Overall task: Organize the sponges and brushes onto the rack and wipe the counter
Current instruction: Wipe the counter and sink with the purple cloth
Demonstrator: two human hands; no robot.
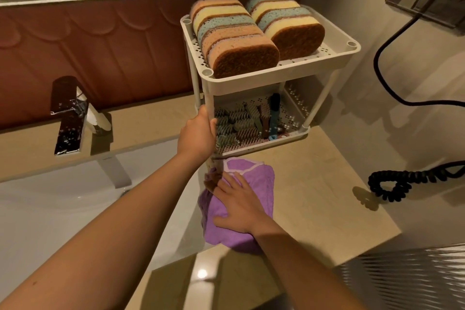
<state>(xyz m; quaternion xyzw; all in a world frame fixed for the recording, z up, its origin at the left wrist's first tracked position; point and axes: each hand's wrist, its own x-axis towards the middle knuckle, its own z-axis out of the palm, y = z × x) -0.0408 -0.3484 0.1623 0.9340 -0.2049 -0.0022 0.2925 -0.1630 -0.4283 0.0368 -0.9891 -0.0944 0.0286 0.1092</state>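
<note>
The sorting part appears to be finished. The sponges (241,40) are stood on edge in two rows on the upper shelf of the rack (276,70), and the brushes (239,126) are laid together in the lower shelf. No loose sponge or brush is seen on the counter (327,184). Wiping is judged to be the step in hand, with most of the surface left to cover.

The rack is set at the counter's back right corner, close to the wall (352,20). Its front-left post is gripped by the left hand (198,131), fingers curled round it. A purple cloth (261,184) is bunched just in front of the rack's near-left corner, by the edge of the sink (63,209). It is pressed down by the right hand (239,206), fingers spread flat on top.

That corner is blurred, so it cannot be told whether the rack's foot is raised off the counter or resting on the cloth.

Open room is offered to the right of the cloth and towards the counter's front edge. It is bounded on the right by a coiled cord (402,181) lying on the surface near the wall. To the left, the strip behind the sink is narrow and taken up by the tap (70,118).
</note>
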